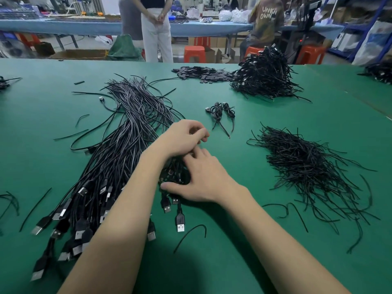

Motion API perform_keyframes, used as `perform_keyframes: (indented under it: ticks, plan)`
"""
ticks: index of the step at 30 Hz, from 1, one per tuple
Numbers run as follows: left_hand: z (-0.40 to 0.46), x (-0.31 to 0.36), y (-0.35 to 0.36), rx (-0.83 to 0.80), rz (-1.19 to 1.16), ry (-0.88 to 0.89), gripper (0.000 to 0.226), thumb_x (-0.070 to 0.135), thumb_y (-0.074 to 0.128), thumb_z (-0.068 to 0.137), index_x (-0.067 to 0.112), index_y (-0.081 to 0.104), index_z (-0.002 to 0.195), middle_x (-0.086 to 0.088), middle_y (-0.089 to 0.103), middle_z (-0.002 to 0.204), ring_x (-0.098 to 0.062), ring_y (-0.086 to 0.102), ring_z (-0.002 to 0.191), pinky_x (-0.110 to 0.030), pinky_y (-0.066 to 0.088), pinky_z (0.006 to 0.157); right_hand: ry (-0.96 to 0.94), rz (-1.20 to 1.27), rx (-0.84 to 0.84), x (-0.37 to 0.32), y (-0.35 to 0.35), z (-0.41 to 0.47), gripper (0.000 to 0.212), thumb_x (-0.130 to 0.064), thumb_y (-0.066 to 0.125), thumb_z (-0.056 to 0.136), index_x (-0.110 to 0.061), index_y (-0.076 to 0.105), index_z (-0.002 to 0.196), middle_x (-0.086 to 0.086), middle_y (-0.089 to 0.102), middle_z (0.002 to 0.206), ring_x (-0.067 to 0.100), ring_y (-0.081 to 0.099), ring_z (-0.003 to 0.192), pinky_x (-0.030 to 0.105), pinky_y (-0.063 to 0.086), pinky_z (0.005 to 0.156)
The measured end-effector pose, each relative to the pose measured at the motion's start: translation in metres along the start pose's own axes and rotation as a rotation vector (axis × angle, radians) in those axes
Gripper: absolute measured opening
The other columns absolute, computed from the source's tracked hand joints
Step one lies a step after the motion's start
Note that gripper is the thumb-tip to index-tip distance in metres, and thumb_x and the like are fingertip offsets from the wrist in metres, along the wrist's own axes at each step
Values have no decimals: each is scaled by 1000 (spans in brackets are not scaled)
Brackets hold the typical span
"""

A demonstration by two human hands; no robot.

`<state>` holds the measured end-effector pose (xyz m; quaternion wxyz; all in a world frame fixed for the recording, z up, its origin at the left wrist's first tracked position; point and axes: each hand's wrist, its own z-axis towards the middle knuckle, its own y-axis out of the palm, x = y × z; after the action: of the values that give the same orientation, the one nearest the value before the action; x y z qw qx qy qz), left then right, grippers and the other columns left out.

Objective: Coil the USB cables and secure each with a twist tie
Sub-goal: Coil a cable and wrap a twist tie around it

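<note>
Head view: the right hand (203,179) lies over a small dark clump of USB cable (176,177), thumb and spread fingers holding it against the green table (244,240). The left hand (186,136) hangs just above, fingers curled; what they pinch I cannot tell. A long bundle of loose cables (118,149) runs leftward beside them. Right of the hands lies a heap of twist ties (307,166); beyond, two coiled cables (221,111).

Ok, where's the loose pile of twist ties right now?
In the head view, the twist tie pile lies on the green table, right of both hands and nearer than the heap of coiled cables.
</note>
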<state>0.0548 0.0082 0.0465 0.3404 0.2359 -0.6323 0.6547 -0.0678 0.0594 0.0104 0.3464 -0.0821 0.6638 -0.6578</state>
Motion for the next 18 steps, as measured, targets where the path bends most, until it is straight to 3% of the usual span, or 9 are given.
perform_keyframes:
  ticks: [5, 10, 15, 18]
  plan:
    - [-8, -1, -31, 46, 48, -32, 21, 32, 51, 99, 27, 71, 95, 14, 75, 93, -12, 67, 98, -39, 52, 95, -202, -13, 83, -19, 9, -3, 80, -78, 57, 81, -44, 36, 150, 9, 30, 156, 29, 17, 151, 58, 18, 121]
    - [-15, -3, -45, 13, 85, -80, 24, 34, 48, 100, 24, 70, 98, 11, 74, 96, -17, 67, 103, -42, 51, 97, -308, -59, -64, -45, 17, 16, 65, -58, 55, 92, -40, 36, 152, 12, 18, 166, 29, 6, 155, 68, 3, 120]
    - [-18, -3, -44, 4, 114, -91, 24, 35, 48, 101, 25, 69, 98, 14, 74, 93, -15, 68, 100, -37, 52, 94, -284, -113, -117, -50, 17, 32, 66, -52, 56, 92, -34, 36, 152, 8, 26, 162, 31, 20, 150, 62, 17, 118]
    - [-17, -5, -45, 46, 123, -95, 26, 38, 45, 101, 27, 68, 96, 14, 74, 93, -5, 68, 88, -25, 53, 64, -277, -182, -112, -51, 14, 38, 62, -44, 58, 89, -30, 42, 147, 13, 35, 155, 36, 33, 142, 58, 29, 111]
